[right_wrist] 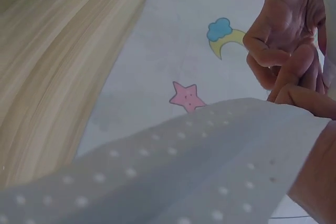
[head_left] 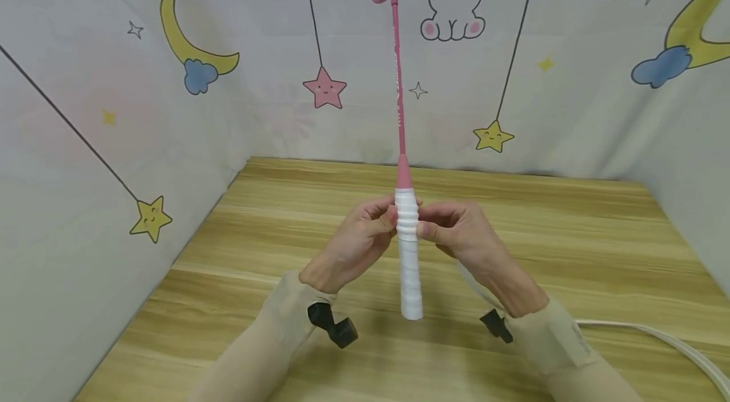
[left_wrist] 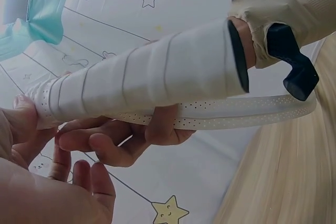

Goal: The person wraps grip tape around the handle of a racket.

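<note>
A pink badminton racket [head_left: 399, 78] stands nearly upright in the head view, its head cut off by the top edge. White grip tape [head_left: 407, 218] wraps the handle in overlapping turns, bunched closer near the top. My left hand [head_left: 365, 231] holds the upper handle from the left, thumb on the front and fingers behind. From the right, my right hand [head_left: 462, 231] pinches the tape beside the handle. A loose perforated strip of the tape [left_wrist: 252, 114] runs out from its fingers. The handle's dark butt end [left_wrist: 239, 56] shows in the left wrist view.
Below lies a wood-grain table [head_left: 256, 351], with printed cloth [head_left: 365, 129] rising behind and at the sides. The loose tape tail [head_left: 656, 329] sweeps over the table's right side past the right forearm. Black wrist cameras [head_left: 333, 326] sit on both wrists.
</note>
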Tool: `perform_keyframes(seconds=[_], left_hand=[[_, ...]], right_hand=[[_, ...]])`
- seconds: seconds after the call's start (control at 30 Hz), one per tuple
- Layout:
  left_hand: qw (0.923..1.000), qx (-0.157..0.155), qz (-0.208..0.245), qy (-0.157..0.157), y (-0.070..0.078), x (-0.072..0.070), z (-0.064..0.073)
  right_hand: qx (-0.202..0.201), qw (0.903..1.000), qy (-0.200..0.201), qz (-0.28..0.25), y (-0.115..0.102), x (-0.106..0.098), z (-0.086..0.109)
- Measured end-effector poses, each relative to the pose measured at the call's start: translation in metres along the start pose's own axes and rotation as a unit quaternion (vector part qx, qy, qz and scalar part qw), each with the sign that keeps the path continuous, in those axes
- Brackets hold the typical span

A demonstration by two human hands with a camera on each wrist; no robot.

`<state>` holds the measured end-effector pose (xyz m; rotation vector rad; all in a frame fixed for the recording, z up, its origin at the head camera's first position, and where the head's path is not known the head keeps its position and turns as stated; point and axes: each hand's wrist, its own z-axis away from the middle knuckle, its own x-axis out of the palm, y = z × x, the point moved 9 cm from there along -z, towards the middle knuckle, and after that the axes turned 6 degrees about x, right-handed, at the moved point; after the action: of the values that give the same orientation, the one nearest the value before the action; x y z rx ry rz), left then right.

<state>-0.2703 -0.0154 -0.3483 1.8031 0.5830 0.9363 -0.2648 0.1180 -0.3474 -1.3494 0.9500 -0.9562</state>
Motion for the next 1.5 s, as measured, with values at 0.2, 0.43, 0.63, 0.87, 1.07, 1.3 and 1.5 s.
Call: perform_keyframes(seconds=[0.2, 0.43, 0.63, 0.87, 1.07, 1.3, 1.5], left_hand=[[0.9994, 0.006, -0.013, -0.031, 0.000, 0.004, -0.001], [0.9979, 0.016, -0.042, -0.047, 0.001, 0.004, 0.000], [0.9897, 0.035, -0.139, 0.005, 0.008, -0.007, 0.001], [0.9573, 0.038, -0.275, 0.079, 0.015, -0.013, 0.002], [0.9408, 0.049, -0.316, 0.114, 0.019, -0.012, 0.002], [0.9369, 0.070, -0.320, 0.123, 0.020, -0.012, 0.003], [0.9389, 0.062, -0.310, 0.137, 0.021, -0.013, 0.005]], right_hand=[[-0.060, 0.9934, -0.090, -0.038, -0.003, 0.013, 0.001], [-0.112, 0.9911, -0.071, -0.011, -0.011, 0.011, 0.005], [-0.106, 0.9938, -0.027, 0.019, -0.012, 0.004, 0.006], [-0.077, 0.9940, 0.025, 0.073, -0.008, 0.000, 0.003], [-0.070, 0.9909, 0.052, 0.103, -0.008, 0.000, 0.003], [-0.077, 0.9865, 0.067, 0.128, -0.011, 0.001, 0.006], [-0.078, 0.9851, 0.071, 0.136, -0.011, 0.002, 0.007]])
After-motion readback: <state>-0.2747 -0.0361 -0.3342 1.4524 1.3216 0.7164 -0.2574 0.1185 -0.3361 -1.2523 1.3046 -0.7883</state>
